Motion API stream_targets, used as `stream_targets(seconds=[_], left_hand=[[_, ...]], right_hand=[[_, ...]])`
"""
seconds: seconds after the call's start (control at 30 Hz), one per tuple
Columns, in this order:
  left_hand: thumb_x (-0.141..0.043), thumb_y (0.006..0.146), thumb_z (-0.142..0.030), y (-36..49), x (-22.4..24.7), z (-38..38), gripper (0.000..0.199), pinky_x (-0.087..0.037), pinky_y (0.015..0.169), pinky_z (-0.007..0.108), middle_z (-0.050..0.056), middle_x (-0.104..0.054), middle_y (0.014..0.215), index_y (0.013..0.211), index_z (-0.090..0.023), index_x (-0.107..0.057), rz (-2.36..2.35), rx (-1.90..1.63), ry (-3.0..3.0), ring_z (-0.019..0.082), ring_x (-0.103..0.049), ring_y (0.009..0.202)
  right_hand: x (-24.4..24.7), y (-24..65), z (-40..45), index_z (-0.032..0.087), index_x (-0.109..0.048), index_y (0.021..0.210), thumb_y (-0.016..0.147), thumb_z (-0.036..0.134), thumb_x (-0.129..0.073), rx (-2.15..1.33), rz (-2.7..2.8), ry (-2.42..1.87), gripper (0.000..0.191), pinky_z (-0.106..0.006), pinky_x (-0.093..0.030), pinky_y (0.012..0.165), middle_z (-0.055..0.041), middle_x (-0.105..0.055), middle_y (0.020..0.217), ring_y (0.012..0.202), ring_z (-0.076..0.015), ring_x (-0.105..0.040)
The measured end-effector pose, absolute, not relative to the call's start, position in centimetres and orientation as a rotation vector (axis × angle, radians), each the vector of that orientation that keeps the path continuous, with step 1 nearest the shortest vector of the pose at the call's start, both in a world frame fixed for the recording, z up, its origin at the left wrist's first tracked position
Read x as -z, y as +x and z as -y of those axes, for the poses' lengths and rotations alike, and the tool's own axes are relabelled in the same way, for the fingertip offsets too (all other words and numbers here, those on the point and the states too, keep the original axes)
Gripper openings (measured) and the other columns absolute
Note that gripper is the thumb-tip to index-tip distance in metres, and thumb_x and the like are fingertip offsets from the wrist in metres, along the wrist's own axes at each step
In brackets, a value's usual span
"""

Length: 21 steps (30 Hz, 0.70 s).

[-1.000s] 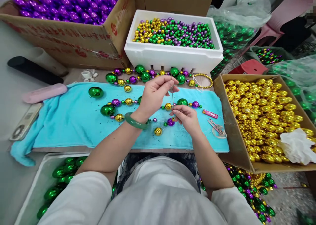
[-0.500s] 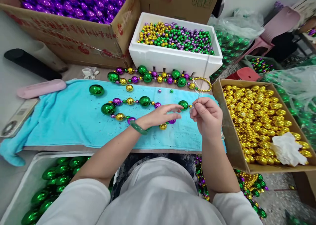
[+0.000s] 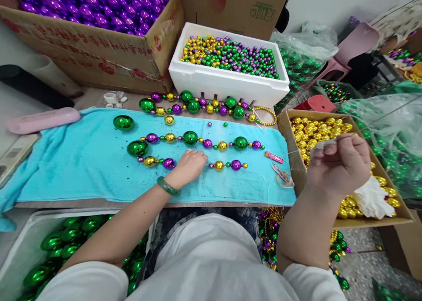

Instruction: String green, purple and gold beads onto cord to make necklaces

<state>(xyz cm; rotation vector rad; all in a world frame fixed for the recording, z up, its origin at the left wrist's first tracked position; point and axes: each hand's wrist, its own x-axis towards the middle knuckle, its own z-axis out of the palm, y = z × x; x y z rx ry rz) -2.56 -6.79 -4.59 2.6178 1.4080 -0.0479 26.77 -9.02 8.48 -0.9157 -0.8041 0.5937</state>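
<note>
On the turquoise towel point(image 3: 99, 178) lies a bent string of green, purple and gold beads point(image 3: 190, 137). My left hand point(image 3: 191, 165), with a green bangle at its wrist, is closed over the string's lower row and hides part of it. Off to the right, my right hand point(image 3: 341, 164) is raised above the box of gold beads, its thumb and fingers pinched together. A fine thread, hard to make out, seems to run from that pinch. Loose on the towel are a large green bead point(image 3: 124, 122), a gold bead point(image 3: 169, 120) and two tiny beads.
A finished-looking bead strand point(image 3: 193, 106) lies behind the towel. Beyond it stand a white foam box point(image 3: 227, 82) of small beads and a carton point(image 3: 99, 59) of purple ones. At right are a gold-bead carton point(image 3: 372, 223), small scissors point(image 3: 281, 173) and a red-pink packet point(image 3: 274, 157).
My right hand has moved right, from over the towel to above the gold beads. My left hand has dropped left and down onto the string's lower row. The upper row now extends straighter to the right.
</note>
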Motion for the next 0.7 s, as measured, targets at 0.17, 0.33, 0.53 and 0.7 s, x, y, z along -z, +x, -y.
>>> stream_targets(seconds=[0.17,0.33,0.53,0.7], left_hand=[[-0.048,0.085,-0.010,-4.8,4.2,6.4,0.019,-0.042,0.079,0.041,0.014,-0.067,0.085,0.084,-0.013,-0.067,-1.454,0.065,2.639,0.028,-0.063,0.085],[-0.057,0.088,-0.025,-6.4,3.4,5.3,0.017,-0.046,0.079,0.036,0.011,-0.069,0.095,0.094,-0.015,-0.070,-1.433,-0.013,2.443,0.025,-0.064,0.091],[-0.059,0.088,-0.030,-13.8,2.4,0.0,0.023,-0.040,0.101,0.041,0.013,-0.065,0.110,0.103,-0.014,-0.067,-2.022,-0.604,2.100,0.028,-0.057,0.110],[-0.076,0.067,-0.017,-21.8,3.8,-3.5,0.036,-0.029,0.107,0.055,0.015,-0.057,0.114,0.098,-0.011,-0.057,-2.336,-0.849,1.600,0.040,-0.043,0.126]], right_hand=[[-6.6,27.3,9.0,0.017,-0.065,0.067,0.066,0.012,-0.063,-0.628,0.702,-1.013,0.005,-0.021,-0.028,0.036,0.0029,-0.046,0.047,0.041,-0.0091,-0.041],[-3.4,26.0,8.8,0.016,-0.067,0.073,0.062,0.013,-0.069,-0.791,0.730,-1.032,0.012,-0.020,-0.029,0.035,0.0034,-0.049,0.047,0.041,-0.0096,-0.042],[-0.5,24.7,8.8,0.017,-0.067,0.076,0.062,0.022,-0.078,-0.880,0.754,-1.152,0.018,-0.020,-0.036,0.039,0.0021,-0.055,0.054,0.048,-0.0114,-0.051],[0.6,24.0,8.9,0.016,-0.066,0.081,0.068,0.029,-0.077,-0.960,0.816,-1.230,0.022,-0.019,-0.033,0.038,0.0023,-0.056,0.054,0.046,-0.0099,-0.050]])
